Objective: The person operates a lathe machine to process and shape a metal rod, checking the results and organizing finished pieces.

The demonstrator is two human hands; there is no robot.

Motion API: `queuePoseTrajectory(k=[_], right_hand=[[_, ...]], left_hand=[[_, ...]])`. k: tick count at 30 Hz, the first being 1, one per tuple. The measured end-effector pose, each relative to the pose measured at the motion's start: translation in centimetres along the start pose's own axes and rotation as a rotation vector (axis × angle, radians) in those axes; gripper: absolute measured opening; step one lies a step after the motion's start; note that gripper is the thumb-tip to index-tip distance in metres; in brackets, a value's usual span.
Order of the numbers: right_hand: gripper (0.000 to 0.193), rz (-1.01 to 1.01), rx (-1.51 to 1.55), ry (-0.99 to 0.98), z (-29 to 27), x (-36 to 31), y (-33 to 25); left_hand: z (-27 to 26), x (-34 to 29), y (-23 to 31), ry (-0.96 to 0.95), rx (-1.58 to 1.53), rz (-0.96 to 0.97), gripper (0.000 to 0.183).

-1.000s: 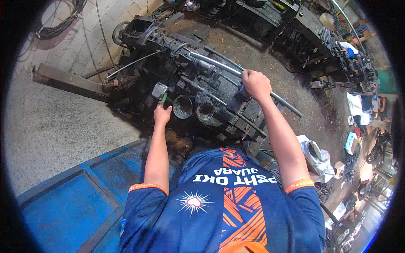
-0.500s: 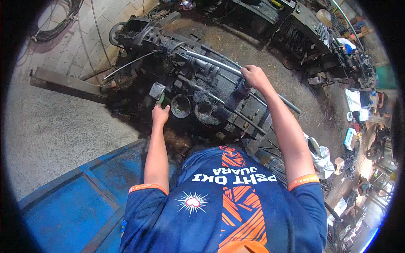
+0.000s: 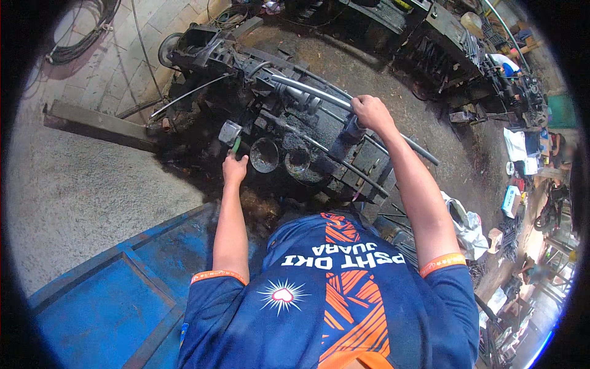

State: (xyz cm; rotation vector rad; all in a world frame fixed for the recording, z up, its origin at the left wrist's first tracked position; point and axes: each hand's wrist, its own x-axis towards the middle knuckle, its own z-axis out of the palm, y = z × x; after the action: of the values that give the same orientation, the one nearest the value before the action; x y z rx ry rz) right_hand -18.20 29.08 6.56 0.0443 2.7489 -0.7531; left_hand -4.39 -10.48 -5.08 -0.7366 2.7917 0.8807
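A greasy black engine block [image 3: 319, 147] lies on the ground in front of me, with two round openings [image 3: 264, 155] on its near side. My left hand [image 3: 235, 167] grips a green-handled tool [image 3: 236, 145] whose tip meets a small grey metal part [image 3: 229, 131] at the block's left. My right hand [image 3: 370, 112] is closed over the top of a dark cylindrical part [image 3: 351, 134], right beside a long grey pipe [image 3: 307, 90] that runs across the block. My blue and orange shirt fills the lower middle of the view.
A blue metal panel [image 3: 104, 301] lies at lower left. A grey concrete beam [image 3: 92, 123] lies on the floor to the left, with coiled cable [image 3: 80, 37] beyond it. More dark machinery [image 3: 430, 49] stands behind. White bags and boxes [image 3: 467, 227] clutter the right side.
My right hand has shifted slightly farther away across the engine. My left hand stays in place with the green-handled tool.
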Motion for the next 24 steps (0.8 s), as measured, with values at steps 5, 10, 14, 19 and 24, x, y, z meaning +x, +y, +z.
queuePoseTrajectory(k=[5, 10, 14, 19, 24], right_hand=[[0.041, 0.024, 0.013, -0.014, -0.2, -0.1, -0.4], [0.041, 0.041, -0.003, 0.010, -0.3, -0.4, -0.7], [0.042, 0.052, -0.020, 0.009, -0.4, -0.4, -1.0], [0.042, 0.045, -0.016, 0.023, -0.7, -0.7, -1.4], [0.042, 0.061, -0.009, 0.042, -0.7, -0.9, -1.4]], left_hand=[[0.2, 0.6, -0.6, -0.020, -0.004, 0.013, 0.062], [0.1, 0.3, 0.0, -0.015, 0.007, 0.010, 0.064], [-0.3, 0.2, 0.4, -0.021, -0.012, -0.016, 0.060], [-0.5, -0.3, 1.0, 0.001, -0.019, 0.009, 0.056], [-0.4, -0.2, 0.9, 0.008, 0.013, 0.016, 0.057]])
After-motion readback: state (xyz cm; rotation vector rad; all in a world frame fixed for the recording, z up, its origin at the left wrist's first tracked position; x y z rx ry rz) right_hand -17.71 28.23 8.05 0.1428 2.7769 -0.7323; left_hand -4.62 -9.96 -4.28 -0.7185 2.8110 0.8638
